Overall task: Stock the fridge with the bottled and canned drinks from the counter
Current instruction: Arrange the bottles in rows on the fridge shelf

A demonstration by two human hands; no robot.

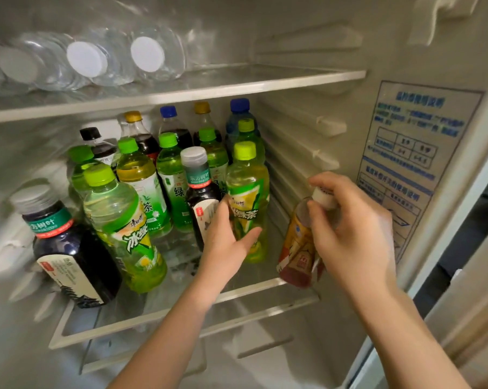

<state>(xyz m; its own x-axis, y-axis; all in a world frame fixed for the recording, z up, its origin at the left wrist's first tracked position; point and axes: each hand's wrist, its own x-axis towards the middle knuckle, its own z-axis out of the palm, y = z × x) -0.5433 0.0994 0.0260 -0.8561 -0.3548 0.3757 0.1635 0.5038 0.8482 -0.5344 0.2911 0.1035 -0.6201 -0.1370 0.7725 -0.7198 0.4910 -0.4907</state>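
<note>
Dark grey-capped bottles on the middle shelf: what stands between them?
In the head view, a green-capped iced tea bottle up front, green tea bottles behind.

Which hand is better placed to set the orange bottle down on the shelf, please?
Right. The right hand already holds the orange bottle by its neck, beside the shelf's free right end; the left hand is against a green bottle.

Shelf (265,287) right front bare; upright bottles (141,175) crowd left and rear.
</note>
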